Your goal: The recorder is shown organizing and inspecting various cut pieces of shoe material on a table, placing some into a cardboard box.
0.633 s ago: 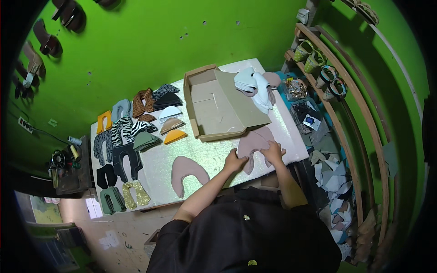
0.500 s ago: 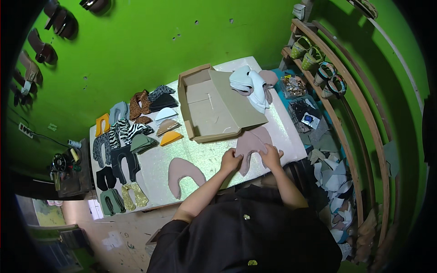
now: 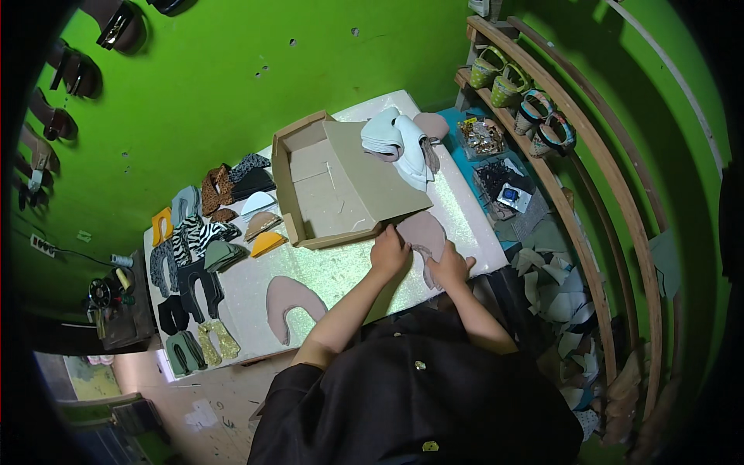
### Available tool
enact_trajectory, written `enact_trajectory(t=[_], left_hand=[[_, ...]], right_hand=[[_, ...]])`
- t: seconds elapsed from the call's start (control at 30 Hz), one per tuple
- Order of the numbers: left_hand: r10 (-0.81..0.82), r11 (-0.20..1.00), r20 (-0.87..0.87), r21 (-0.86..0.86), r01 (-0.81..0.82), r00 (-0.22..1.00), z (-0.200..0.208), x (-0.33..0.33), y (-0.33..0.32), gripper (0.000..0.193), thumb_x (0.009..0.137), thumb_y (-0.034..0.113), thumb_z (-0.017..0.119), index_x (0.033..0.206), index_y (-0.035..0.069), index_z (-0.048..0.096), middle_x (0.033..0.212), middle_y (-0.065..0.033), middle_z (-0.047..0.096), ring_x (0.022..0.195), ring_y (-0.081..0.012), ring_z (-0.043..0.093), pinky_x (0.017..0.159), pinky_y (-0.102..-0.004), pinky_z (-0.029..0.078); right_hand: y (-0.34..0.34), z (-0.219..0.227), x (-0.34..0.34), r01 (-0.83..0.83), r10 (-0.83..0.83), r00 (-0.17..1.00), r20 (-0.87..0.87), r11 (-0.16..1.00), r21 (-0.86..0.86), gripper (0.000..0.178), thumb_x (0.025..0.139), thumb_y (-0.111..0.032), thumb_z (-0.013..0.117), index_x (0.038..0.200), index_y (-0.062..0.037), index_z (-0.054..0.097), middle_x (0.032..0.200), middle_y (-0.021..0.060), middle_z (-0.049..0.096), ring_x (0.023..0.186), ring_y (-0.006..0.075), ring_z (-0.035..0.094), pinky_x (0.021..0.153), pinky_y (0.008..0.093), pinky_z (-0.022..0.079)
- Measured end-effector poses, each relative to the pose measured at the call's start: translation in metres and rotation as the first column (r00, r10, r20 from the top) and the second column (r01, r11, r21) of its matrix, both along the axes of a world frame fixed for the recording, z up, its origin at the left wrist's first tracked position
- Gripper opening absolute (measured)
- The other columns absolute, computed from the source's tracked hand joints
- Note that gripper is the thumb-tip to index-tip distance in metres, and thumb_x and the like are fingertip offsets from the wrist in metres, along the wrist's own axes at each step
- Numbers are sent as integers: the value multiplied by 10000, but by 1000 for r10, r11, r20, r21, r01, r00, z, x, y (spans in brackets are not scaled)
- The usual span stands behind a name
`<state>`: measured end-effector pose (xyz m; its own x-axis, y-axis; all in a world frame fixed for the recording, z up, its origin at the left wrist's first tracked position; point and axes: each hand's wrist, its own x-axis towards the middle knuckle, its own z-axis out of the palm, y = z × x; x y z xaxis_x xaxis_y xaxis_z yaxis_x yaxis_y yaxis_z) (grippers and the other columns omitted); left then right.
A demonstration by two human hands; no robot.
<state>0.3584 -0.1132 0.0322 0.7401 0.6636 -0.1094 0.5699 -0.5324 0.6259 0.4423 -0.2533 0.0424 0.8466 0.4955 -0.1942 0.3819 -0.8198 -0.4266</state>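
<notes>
On the white sparkly table, both my hands are at a dusty-pink U-shaped upper piece just beyond the table's near edge, beside an open cardboard box. My left hand has its fingers curled at the left arm of the U. My right hand grips the right arm, its thumb pointing outward. The fingertips are partly hidden. Another pink U-shaped piece lies flat to the left of my left forearm.
Stacks of cut pieces, including zebra-striped, black and gold ones, cover the table's left. The cardboard box stands at the middle, pale blue pieces on its flap. A wooden rack with small shoes stands right.
The whole view has shifted, so the table sits further left. The pink piece has turned slightly in my hands, and my left hand has slid up nearer the box.
</notes>
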Motion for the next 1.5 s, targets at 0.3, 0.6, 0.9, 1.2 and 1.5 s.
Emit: enact_trajectory(t=[0.3,0.6,0.9,1.2,1.5], left_hand=[[-62,990,70,-124,71,996,39,-29,-7,538,722,300,700,1126,30,468,661,-147,597,646,-310,619,578,-390,468],[-103,993,-147,-64,94,984,23,-68,10,399,846,428,507,753,78,676,773,-143,623,743,-322,613,680,-414,482],[-8,987,-46,-163,0,999,8,-64,19,455,735,233,690,1100,44,495,830,-163,640,809,-349,623,711,-411,489],[-15,970,-98,-245,-10,995,-6,-86,13,416,695,198,684,1052,46,532,815,-151,649,789,-316,633,698,-394,489],[133,961,69,-252,-111,989,11,-74,17,453,761,317,644,1053,-22,575,960,-209,618,916,-325,600,786,-381,471]], right_hand=[[-11,14,4,15,4,988,-155,992,125,384,738,-326,618,1015,-63,571,963,146,631,933,315,587,865,445,253],[-59,-38,11,4,-3,1000,-3,916,401,282,815,-120,565,1081,-27,536,904,127,633,835,239,611,793,383,376],[-71,36,29,23,289,860,-420,802,597,331,863,-61,502,1183,26,491,895,139,637,820,187,623,746,296,467],[-19,41,7,55,273,781,-562,866,497,269,827,-206,576,1030,-30,560,820,118,634,736,207,602,691,333,443],[-14,-5,3,-252,247,956,156,968,13,383,731,-299,634,1040,-83,572,1034,133,602,1000,279,546,866,518,257]])
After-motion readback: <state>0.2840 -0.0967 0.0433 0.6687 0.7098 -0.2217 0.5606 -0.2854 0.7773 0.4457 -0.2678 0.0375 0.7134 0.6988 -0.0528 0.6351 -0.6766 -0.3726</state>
